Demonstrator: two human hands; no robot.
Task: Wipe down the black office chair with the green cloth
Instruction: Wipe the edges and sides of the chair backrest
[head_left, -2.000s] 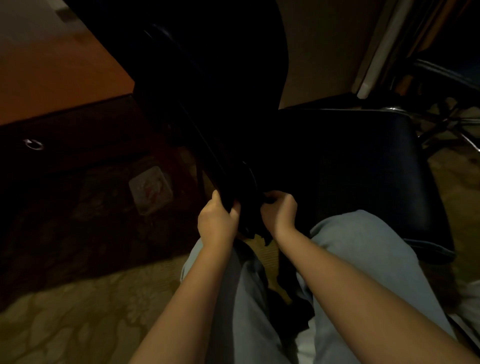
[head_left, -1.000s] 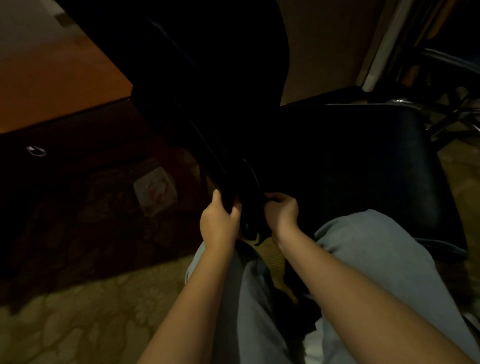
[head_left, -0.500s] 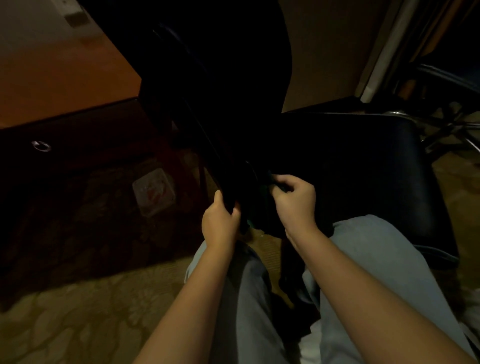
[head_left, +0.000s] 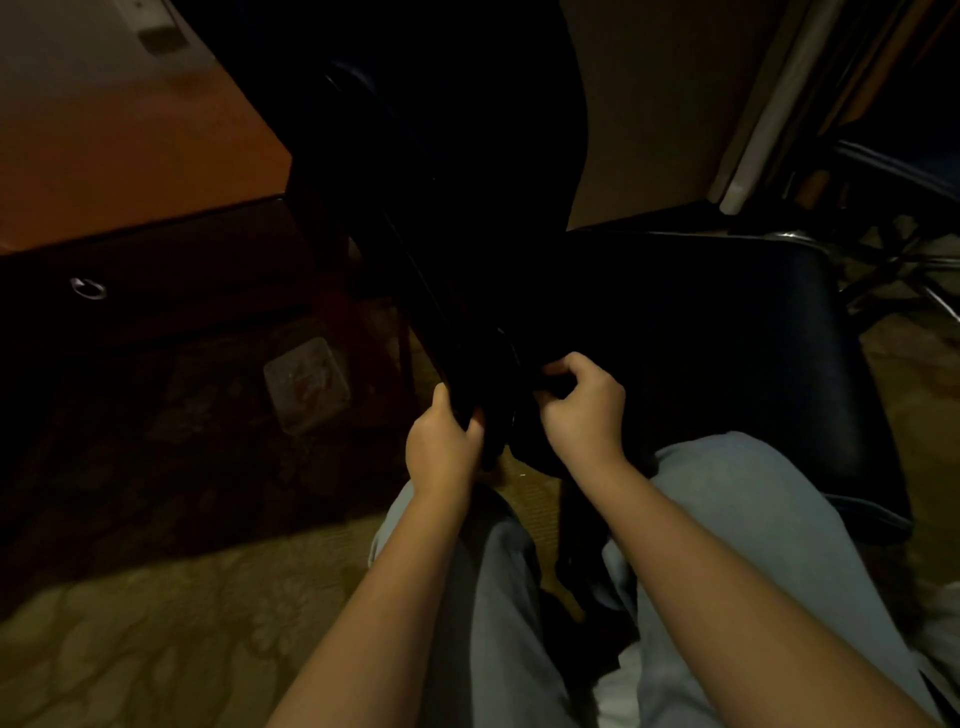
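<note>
The black office chair stands in front of me in dim light, its backrest (head_left: 467, 182) leaning to the upper left and its seat (head_left: 727, 338) to the right. My left hand (head_left: 441, 452) grips the bottom edge of the backrest. My right hand (head_left: 587, 410) has its fingers curled, pinching a dark bunch of fabric, the green cloth (head_left: 540, 447), at the gap between backrest and seat. The cloth shows almost no colour in the gloom and most of it is hidden.
A wooden desk (head_left: 130, 156) with a ring drawer pull (head_left: 88, 288) stands at the left. Patterned carpet (head_left: 130, 623) covers the floor, with a square floor plate (head_left: 306, 384). Another chair's metal base (head_left: 893, 270) is at the far right. My knees (head_left: 727, 519) are below the seat.
My right hand has moved up and to the right with the cloth, from the backrest's bottom edge to the seat joint. My left hand has kept its grip.
</note>
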